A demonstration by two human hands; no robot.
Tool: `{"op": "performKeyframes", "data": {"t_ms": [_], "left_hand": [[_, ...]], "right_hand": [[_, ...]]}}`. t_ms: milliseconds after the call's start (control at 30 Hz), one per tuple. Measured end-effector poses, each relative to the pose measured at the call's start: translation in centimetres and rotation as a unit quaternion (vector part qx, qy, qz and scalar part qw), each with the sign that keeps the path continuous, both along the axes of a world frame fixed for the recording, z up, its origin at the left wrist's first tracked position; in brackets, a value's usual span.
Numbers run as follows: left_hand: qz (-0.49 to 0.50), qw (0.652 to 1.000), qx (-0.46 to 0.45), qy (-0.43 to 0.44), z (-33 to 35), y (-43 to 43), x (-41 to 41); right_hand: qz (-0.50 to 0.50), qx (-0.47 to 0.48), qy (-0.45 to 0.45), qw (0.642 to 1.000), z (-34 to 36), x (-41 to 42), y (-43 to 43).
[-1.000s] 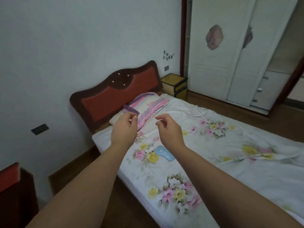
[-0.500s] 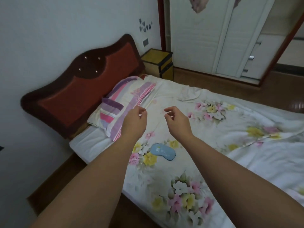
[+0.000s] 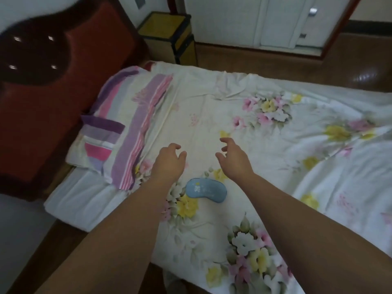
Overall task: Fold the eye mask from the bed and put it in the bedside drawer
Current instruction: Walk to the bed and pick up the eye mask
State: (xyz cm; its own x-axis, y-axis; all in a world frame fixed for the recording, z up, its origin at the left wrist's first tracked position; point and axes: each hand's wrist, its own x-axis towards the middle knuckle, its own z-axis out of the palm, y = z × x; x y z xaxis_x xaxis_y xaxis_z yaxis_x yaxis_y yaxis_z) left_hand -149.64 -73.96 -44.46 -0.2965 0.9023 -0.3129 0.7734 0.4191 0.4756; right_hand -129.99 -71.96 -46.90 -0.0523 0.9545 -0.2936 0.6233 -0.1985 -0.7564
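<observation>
I see the eye mask, pale blue with small light markings, lying flat and unfolded, below and between my hands, nearer my left hand, touching neither.

Eye mask: white print (blurred, unreadable); no other text.

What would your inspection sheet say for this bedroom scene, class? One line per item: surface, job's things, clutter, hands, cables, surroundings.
Surface: white floral bedsheet, wrinkled, covering the bed.
Job's things: light blue fabric eye mask, flat and unfolded near the bed's edge; yellow-topped bedside cabinet beyond the headboard, its drawer looks closed.
Clutter: striped pink-and-purple pillow by the dark red headboard.
Hands: left hand and right hand open, empty, above the sheet beyond the mask.
Cables: nothing seen.
Surroundings: white wardrobe doors, brown wooden floor.
</observation>
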Motion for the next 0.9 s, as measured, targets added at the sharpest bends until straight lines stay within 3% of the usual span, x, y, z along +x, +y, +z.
{"op": "performKeyframes", "data": {"t_ms": [367,500,700,900], "left_hand": [[-0.103,0.981,-0.163,0.001,-19.6,1.8,-2.5],[-0.135,0.974,-0.181,0.010,-25.1,1.6,-3.5],[-0.167,0.965,-0.177,0.103,-28.4,1.0,-2.7],[-0.107,0.979,-0.156,0.082,-28.9,0.9,-1.3]], "right_hand": [[-0.052,-0.100,-0.137,0.984,-17.8,-1.3,-0.6],[-0.053,-0.134,-0.169,0.975,-23.0,-1.6,-1.1],[-0.070,-0.152,-0.187,0.968,-26.8,-1.9,-2.1],[-0.112,-0.178,-0.154,0.965,-27.5,-2.5,-2.0]]}}
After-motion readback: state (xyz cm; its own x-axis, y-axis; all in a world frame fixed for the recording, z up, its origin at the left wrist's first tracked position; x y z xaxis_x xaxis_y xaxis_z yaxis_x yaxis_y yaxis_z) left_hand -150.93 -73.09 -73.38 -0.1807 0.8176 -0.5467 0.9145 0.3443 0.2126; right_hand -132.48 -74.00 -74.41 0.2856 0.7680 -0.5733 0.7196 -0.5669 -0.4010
